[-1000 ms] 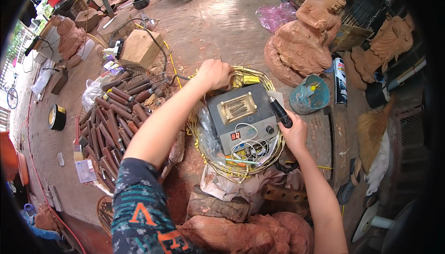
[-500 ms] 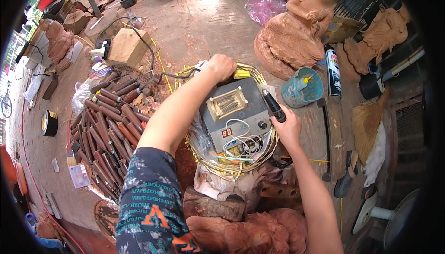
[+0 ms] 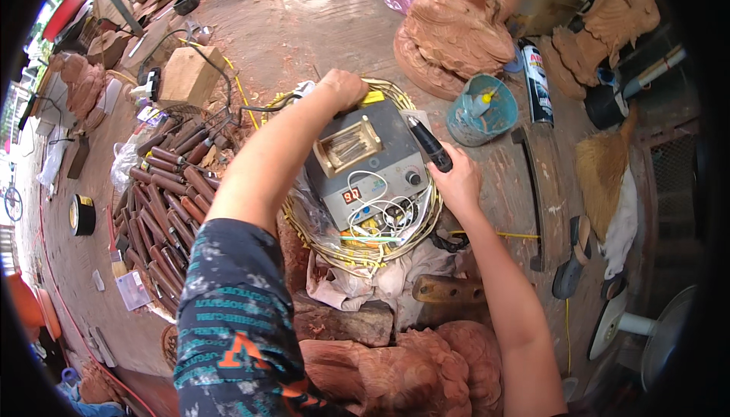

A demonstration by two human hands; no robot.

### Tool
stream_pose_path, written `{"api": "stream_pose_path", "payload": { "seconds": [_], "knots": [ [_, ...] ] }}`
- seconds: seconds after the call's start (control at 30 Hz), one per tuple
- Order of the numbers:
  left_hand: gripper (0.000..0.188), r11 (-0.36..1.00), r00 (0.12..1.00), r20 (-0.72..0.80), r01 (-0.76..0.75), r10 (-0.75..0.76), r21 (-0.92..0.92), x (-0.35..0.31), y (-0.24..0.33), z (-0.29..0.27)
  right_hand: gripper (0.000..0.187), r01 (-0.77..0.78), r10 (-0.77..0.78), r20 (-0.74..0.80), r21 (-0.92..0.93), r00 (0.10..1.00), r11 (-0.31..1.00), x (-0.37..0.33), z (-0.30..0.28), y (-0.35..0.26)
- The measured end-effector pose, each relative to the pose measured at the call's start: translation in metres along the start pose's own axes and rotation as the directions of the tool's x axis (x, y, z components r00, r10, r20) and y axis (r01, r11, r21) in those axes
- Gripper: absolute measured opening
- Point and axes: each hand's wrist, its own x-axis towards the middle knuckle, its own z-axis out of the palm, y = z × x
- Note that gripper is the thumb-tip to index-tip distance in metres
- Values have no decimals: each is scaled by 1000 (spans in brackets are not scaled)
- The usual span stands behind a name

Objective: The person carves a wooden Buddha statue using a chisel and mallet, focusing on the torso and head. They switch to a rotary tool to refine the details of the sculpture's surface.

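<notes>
A grey control box with a lit red display and a knob sits inside a yellow wicker basket. My right hand is closed around a black rotary handpiece, held at the box's right side with its metal tip pointing up and away. At the box's far left corner is my left hand, its fingers curled down behind the edge; what they grip is hidden. On top of the box lies a small wooden tray of thin bits. A white cable is tangled across the front.
Many wooden-handled carving tools are heaped at the left, near a wooden block. A teal bucket, a spray can and a carved wooden statue stand at the right. Reddish carved wood lies nearest me.
My view has shifted, so the scene sits further left and higher. Both hands stay at nearly the same places around the box, the right one still holding the handpiece.
</notes>
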Motion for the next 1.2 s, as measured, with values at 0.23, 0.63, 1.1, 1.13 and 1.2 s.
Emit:
{"api": "stream_pose_path", "payload": {
  "seconds": [0.23,0.63,1.1,1.13,1.2],
  "knots": [
    [21,995,996,-89,-24,15,-98,-11,-13,-3,37,-10,10,2,9,1000,1000,-1,6,-1],
    [11,213,997,71,74,-20,-974,-108,-25,-60,38,-77,76,30,14,997,997,1,-1,-5],
    [17,856,919,-218,191,-327,-480,-88,-47,-44,36,-100,99,31,34,995,994,-1,-2,-14],
    [18,871,925,-198,210,-325,-444,-75,-48,-36,36,-92,92,17,27,996,995,-1,-2,-9],
    [21,862,936,-84,276,-341,-426,-59,-37,-29,36,-88,88,8,31,996,996,-1,-1,-4]
  ]
}}
